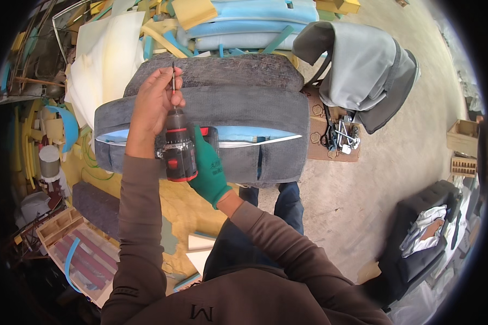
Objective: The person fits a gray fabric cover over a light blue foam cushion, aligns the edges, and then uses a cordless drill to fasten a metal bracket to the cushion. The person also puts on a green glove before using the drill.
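My right hand (207, 168), in a green glove, grips a black and red cordless drill (180, 154) that points away from me. My bare left hand (161, 97) is closed, its fingertips pinching the thin bit (173, 81) at the front of the drill. Both hands are above a grey upholstered seat cushion (265, 108). A long slit in its cover shows blue foam (244, 132) and a white edge strip. Behind it lies a darker grey padded piece (228, 70).
Blue and yellow foam scraps (195, 16) are heaped at the far side. Light grey fabric (363, 65) drapes at the right, above scissors (327, 132) and metal parts (347, 135) on a patterned board. A wooden frame (81, 254) lies lower left, and a black padded piece (417, 244) lower right.
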### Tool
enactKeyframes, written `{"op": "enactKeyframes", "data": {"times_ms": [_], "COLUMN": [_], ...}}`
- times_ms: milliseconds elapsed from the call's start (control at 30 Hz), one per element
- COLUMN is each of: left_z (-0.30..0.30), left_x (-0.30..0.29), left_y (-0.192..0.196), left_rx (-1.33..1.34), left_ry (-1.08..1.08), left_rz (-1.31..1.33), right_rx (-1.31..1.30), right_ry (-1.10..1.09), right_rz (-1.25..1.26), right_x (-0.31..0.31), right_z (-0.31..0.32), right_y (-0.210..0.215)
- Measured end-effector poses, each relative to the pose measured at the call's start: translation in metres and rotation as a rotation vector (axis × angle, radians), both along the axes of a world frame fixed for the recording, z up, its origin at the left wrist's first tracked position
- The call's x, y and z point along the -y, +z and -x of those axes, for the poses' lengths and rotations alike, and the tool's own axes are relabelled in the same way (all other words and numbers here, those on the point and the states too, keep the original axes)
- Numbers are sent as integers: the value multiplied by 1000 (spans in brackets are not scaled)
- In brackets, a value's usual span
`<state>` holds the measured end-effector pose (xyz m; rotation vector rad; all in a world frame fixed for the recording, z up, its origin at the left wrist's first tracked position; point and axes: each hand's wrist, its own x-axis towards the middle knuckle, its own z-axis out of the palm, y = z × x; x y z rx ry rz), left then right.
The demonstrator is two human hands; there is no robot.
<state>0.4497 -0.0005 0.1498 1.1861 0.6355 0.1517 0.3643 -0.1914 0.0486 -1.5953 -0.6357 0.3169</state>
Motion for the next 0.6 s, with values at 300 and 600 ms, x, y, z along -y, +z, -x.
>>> {"op": "enactKeyframes", "data": {"times_ms": [300, 600], "left_z": [-2, 71], "left_x": [25, -35], "left_y": [-1, -45], "left_rx": [-112, 2], "left_ry": [-18, -25], "left_rz": [-136, -75], "right_rx": [-23, -155], "right_ry": [10, -181], "right_rz": [-31, 475], "right_x": [46, 311], "right_z": [-8, -73], "right_y": [11, -62]}}
